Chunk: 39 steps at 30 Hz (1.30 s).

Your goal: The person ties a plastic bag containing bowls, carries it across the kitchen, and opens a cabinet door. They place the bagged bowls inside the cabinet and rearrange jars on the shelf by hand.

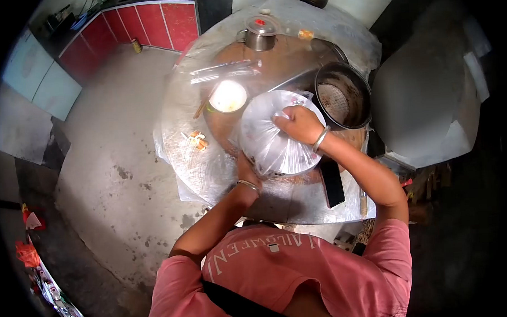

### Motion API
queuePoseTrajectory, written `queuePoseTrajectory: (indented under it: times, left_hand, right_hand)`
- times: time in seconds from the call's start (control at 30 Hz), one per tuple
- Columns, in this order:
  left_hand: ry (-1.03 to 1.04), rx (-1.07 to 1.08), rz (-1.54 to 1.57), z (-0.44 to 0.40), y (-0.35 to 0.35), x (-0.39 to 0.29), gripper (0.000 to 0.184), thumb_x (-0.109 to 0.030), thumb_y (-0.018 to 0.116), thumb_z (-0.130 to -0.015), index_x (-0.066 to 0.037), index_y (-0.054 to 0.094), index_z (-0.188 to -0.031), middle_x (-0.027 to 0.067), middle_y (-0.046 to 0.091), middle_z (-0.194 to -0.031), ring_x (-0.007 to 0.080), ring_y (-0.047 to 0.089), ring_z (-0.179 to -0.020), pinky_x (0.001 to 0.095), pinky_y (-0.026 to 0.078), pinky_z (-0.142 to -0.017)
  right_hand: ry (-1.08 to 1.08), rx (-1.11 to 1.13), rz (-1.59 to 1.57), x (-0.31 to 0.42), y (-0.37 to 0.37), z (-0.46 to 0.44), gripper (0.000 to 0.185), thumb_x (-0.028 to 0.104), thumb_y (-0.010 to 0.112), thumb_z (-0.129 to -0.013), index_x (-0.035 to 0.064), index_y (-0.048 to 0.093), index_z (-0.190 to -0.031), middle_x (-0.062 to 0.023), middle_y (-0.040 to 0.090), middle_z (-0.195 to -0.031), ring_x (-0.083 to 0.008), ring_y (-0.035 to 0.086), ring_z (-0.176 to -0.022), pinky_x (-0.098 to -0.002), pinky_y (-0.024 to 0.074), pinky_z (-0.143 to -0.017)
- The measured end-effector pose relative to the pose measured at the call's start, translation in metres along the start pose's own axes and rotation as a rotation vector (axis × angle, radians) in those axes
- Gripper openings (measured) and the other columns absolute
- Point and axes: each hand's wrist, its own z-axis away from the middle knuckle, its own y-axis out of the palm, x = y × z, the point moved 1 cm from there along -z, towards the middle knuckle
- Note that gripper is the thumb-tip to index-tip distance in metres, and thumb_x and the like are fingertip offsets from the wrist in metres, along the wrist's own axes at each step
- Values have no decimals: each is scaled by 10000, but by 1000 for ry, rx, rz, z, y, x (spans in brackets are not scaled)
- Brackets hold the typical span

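A round plate or dish (276, 157) is covered with a thin clear plastic bag (263, 127) at the middle of the table. My right hand (301, 125) is closed on the gathered plastic on top of it. At the near left edge of the dish is my left hand (247, 169), its fingers mostly hidden under or behind the plastic. A white bowl (228, 96) with chopsticks (202, 107) at its side stands just beyond to the left. Beside the dish on the right lies a black phone (332, 183).
A dark pan (343, 95) stands at the right on the plastic-covered round table (195, 180). Farther back are a lidded metal pot (261, 33) and a flat plastic packet (225, 72). Food scraps (197, 140) lie at the left.
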Motion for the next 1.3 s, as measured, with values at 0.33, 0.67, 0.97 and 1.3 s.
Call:
queuePoseTrajectory:
  times: [0.33,0.67,0.97,1.3]
  left_hand:
    - [100,-63,41,-15,-17,17,493,-420,281,-939,-72,469,-1234,77,538,-1209,214,529,-1093,334,426,-927]
    - [-177,-407,-164,15,-7,-11,650,-680,371,-782,-128,524,-1089,27,551,-914,137,501,-706,271,363,-615]
    - [-229,-286,-269,13,-14,-12,747,-742,308,-748,-156,496,-1172,36,590,-990,162,560,-720,315,442,-641]
    - [-1,-38,-143,-6,-9,-20,547,-484,275,-906,-72,493,-1191,69,570,-1106,208,563,-1002,341,450,-872]
  right_hand:
    - [-26,-105,-139,4,2,8,363,270,552,-846,-2,517,-607,-38,435,-488,-110,382,-469,-311,344,-463]
    - [25,-70,-188,2,2,9,369,279,564,-818,-4,493,-591,-182,461,-522,-299,461,-467,-389,361,-479]
    - [-31,-90,-174,21,-7,21,343,272,571,-809,-4,513,-613,-183,466,-533,-309,469,-474,-389,366,-479]
    - [-163,-177,-73,17,-17,30,247,233,629,-796,3,566,-730,-132,542,-692,-197,490,-623,-310,399,-565]
